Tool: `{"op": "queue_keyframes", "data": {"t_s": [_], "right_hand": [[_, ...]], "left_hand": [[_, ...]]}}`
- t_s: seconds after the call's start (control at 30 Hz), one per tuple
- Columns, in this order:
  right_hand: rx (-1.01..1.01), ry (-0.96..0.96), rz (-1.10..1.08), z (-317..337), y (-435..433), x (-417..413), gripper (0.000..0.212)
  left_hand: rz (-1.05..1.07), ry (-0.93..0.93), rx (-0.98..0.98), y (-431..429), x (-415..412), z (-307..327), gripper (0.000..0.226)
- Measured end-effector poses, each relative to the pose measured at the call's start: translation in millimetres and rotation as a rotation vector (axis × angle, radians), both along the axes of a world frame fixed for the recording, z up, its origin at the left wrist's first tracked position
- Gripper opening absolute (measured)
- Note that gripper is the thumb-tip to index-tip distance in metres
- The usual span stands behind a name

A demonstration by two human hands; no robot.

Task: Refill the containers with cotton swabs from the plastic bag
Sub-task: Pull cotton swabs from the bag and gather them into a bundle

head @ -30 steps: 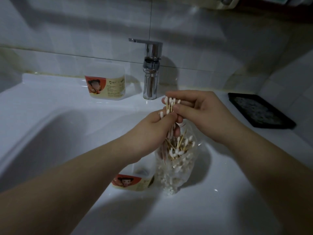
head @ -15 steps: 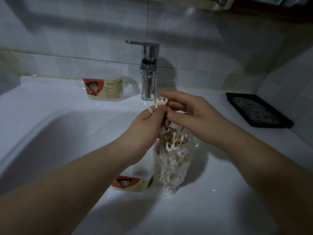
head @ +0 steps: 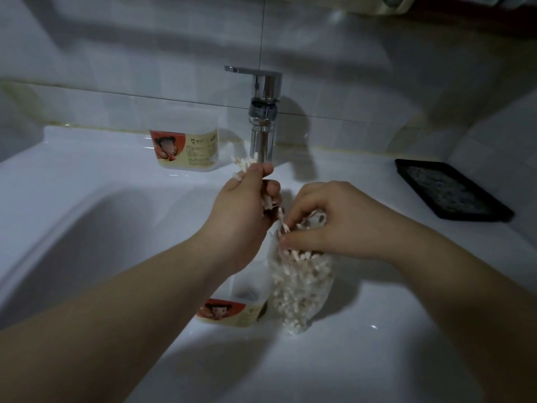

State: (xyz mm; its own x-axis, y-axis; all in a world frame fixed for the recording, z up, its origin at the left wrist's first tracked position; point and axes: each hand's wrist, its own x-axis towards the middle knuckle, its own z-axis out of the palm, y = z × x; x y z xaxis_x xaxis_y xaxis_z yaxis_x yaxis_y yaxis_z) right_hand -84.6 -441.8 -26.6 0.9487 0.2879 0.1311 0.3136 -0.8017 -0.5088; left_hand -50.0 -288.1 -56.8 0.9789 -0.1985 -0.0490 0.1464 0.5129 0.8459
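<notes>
- I had the left hand (head: 241, 210) curled round a bundle of cotton swabs (head: 244, 164), raised just in front of the faucet (head: 264, 112).
- The right hand (head: 334, 219) had its fingertips curled into the mouth of the plastic bag (head: 299, 286), pinching more swabs; the bag stood at five o'clock from the left hand, well filled.
- The near container (head: 232, 312), at six o'clock under the left wrist, looked almost empty, so I judged the refill barely begun.
- The far container (head: 186, 146), at eleven o'clock, I could not see into.
</notes>
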Motion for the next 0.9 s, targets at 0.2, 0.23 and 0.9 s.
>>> {"op": "queue_keyframes", "data": {"t_s": [0.2,0.23,0.9], "right_hand": [[0.311,0.102,-0.026,3.2,-1.3,0.7,0.008],[0.37,0.093,-0.04,3.7,-2.0,1.5,0.006],[0.566,-0.165,-0.183,0.4,-8.3,11.7,0.013]], "left_hand": [[0.104,0.008,0.038,2.0,1.1,2.7,0.016],[0.101,0.005,0.06,2.5,1.7,2.5,0.016],[-0.172,-0.346,0.506,2.6,-5.5,0.2,0.029]]}}
